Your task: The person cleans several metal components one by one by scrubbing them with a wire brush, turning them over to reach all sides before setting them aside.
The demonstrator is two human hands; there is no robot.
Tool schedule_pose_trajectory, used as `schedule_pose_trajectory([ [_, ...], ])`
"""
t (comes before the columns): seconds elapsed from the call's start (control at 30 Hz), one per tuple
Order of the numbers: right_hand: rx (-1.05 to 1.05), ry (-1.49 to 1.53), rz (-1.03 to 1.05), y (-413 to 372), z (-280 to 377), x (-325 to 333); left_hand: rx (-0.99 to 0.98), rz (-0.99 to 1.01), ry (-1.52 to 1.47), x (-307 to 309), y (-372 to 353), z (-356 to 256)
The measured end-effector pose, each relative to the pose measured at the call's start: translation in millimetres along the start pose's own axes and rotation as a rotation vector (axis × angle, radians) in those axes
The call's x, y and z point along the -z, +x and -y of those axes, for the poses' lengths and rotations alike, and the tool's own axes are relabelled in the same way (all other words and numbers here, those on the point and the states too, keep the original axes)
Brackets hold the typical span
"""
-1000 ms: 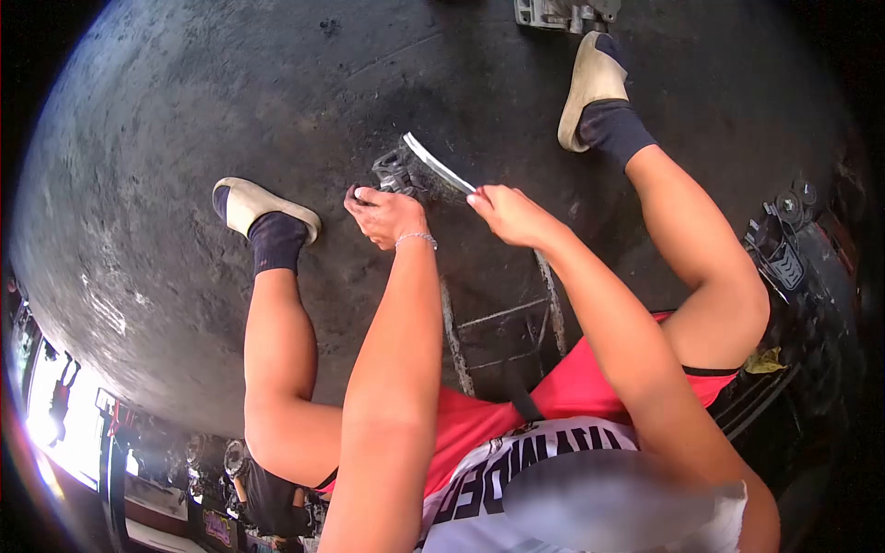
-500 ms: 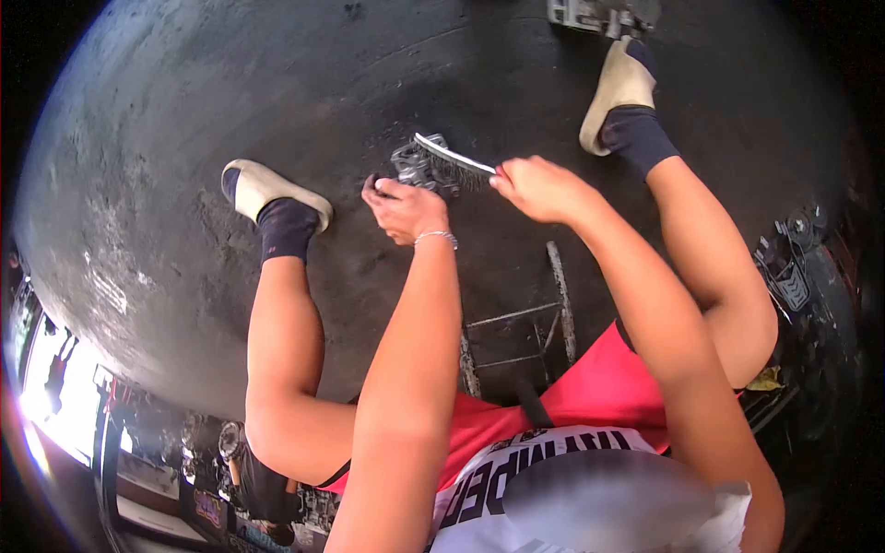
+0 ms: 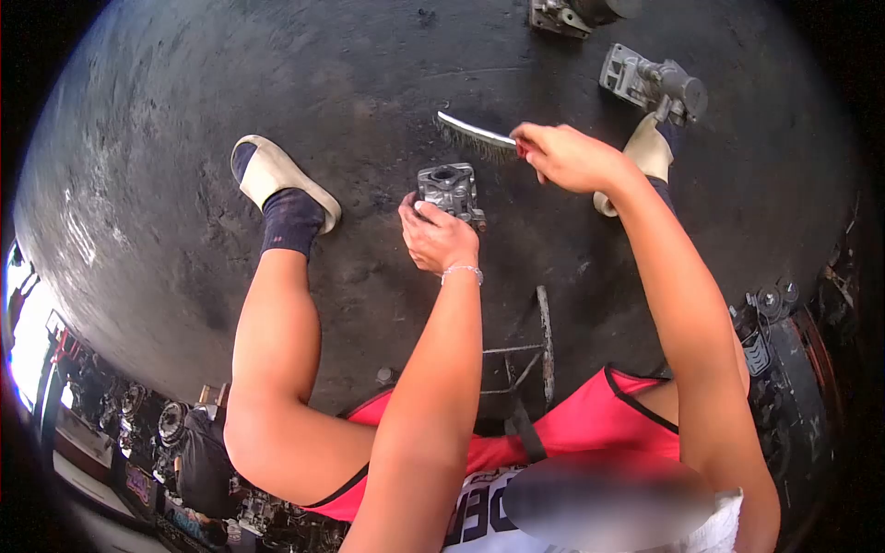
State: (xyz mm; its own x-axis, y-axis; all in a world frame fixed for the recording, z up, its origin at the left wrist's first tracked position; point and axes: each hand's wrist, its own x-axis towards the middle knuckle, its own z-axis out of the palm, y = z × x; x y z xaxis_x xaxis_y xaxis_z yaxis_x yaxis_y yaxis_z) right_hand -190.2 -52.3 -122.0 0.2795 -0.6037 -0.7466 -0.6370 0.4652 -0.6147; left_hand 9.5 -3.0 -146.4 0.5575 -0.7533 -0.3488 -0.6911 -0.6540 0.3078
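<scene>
My left hand is wrapped round the lower part of a grey cast-metal part with a round opening in its top face. Its underside is hidden by my fingers. Up and to the right, my right hand grips the red handle of a wire brush. The brush's bristles point down, and it is apart from the metal part, held above and to its right.
Another metal housing lies by my right shoe, with a further metal part beyond it. A metal frame stands between my legs. Machine parts line the right side; a person in dark clothing is at lower left.
The brush has lifted off the metal part and moved up and right with my right hand. My left hand and the part now appear slightly lower and further right; the view has shifted.
</scene>
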Motion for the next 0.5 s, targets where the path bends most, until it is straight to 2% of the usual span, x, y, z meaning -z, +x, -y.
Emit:
schedule_pose_trajectory([
  [0.1, -0.066, 0.076, 0.116, 4.7, 8.6, -8.2, -0.035, -0.004, -0.008, 0.5, -0.9, -0.2],
  [0.13, 0.045, -0.131, -0.023, 17.2, -0.1, -25.7, -0.028, 0.014, -0.011, 0.4, -1.0, -0.8],
  [0.17, -0.054, -0.275, 0.001, 22.6, 25.2, -25.8, -0.024, 0.011, -0.008, 1.5, 0.7, -0.6],
  [0.23, -0.015, -0.230, 0.160, 53.7, 25.9, -25.6, -0.016, 0.044, 0.006, 7.0, -3.1, -0.3],
  [0.37, 0.050, -0.098, 0.161, 24.2, 8.8, -17.4, -0.017, 0.058, 0.019, 5.4, -1.9, -7.0],
  [0.43, 0.041, -0.104, 0.207, 17.5, 12.2, -12.8, -0.060, 0.032, 0.030, 1.5, -1.1, -2.2],
  [0.5, -0.019, -0.224, 0.143, 33.9, 17.5, -22.9, -0.064, 0.024, 0.008, 0.7, -1.2, 0.9],
])
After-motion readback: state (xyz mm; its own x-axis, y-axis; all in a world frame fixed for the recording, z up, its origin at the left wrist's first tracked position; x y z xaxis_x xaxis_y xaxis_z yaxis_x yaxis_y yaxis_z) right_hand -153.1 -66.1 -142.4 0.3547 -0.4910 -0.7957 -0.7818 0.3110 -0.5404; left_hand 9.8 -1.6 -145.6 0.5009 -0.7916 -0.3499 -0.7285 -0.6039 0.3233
